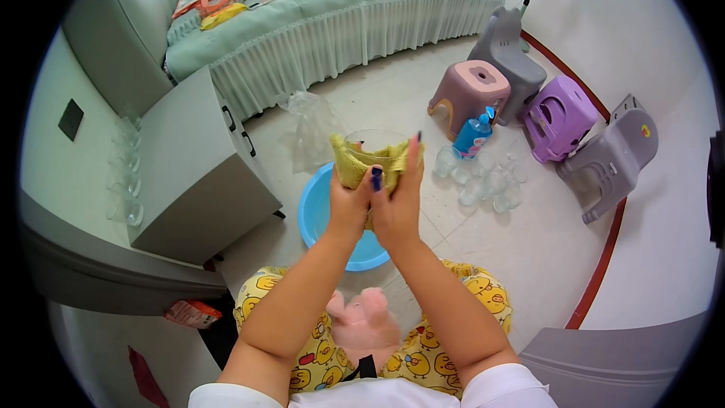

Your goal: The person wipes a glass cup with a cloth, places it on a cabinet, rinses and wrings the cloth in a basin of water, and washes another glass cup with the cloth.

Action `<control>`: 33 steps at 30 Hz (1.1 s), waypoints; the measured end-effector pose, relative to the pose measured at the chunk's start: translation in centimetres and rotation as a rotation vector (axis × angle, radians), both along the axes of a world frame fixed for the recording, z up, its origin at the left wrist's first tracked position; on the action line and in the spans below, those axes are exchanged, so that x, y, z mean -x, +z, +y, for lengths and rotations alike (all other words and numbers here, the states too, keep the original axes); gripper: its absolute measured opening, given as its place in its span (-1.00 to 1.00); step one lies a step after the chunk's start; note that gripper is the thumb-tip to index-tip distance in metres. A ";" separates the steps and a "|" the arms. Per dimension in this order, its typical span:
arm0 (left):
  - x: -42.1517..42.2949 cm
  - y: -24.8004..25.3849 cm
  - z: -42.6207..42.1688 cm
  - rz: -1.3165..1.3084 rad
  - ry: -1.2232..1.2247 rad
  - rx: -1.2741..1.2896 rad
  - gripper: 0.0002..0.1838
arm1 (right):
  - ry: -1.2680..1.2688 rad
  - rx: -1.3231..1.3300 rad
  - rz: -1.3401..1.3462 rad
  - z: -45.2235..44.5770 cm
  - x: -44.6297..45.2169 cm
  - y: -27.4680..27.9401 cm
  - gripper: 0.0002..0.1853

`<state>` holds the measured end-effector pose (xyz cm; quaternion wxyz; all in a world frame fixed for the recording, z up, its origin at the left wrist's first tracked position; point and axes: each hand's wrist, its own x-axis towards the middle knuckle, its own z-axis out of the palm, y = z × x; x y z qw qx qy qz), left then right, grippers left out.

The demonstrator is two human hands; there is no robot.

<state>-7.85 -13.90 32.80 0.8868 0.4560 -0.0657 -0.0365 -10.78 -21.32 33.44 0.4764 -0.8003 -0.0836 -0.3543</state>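
Both my hands are raised over a blue basin [311, 215] on the floor. Between them is a clear glass [375, 138] wrapped in a yellow-green cloth [349, 170]; only its round rim shows above the fabric. My left hand [349, 208] is closed around the cloth and glass from the left. From the right, my right hand [400, 208] presses the cloth against the glass, its thumb in front and a finger stretched up beside the rim. The cloth hides the rest of the glass.
Several clear glasses [487, 185] stand on the floor at right beside a blue pump bottle [474, 136]. More glasses [130, 181] line the grey cabinet [189, 174]. A plastic bag [310, 128] lies behind the basin. Plastic stools, one pink [472, 87] and one purple [563, 117], stand at right.
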 end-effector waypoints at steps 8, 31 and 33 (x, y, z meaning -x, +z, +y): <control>-0.5 -1.7 0.7 -0.091 0.091 -0.148 -0.47 | 0.083 -0.357 -0.014 0.3 -0.7 -0.7 -0.09; -0.9 -0.1 2.5 0.351 -0.267 0.292 -0.37 | 0.774 -1.055 0.373 -1.1 -1.4 -1.5 -0.21; -0.7 0.0 2.6 0.325 -0.293 0.260 -0.31 | 0.718 -1.031 0.362 -0.9 -1.4 -1.7 -0.24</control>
